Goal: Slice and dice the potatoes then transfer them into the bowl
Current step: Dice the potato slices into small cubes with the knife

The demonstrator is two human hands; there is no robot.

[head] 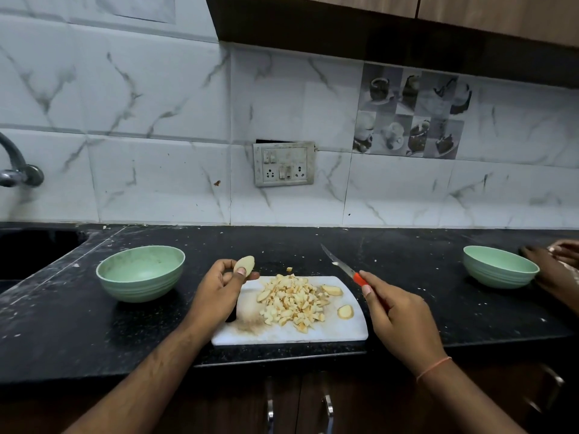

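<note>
A white cutting board [344,330] lies on the black counter, with a heap of diced potato [294,300] in its middle and two potato slices [345,312] at its right side. My left hand [219,292] pinches a pale potato slice [244,264] above the board's left corner. My right hand [398,317] grips a red-handled knife [343,267], blade pointing up and away over the board's right edge. A green bowl [141,272] stands left of the board, apparently empty.
A second green bowl [499,266] stands at the far right, with another person's hands [557,270] beside it. A dark sink [28,252] and a tap [18,170] are at the far left. A stray potato bit [289,269] lies behind the board.
</note>
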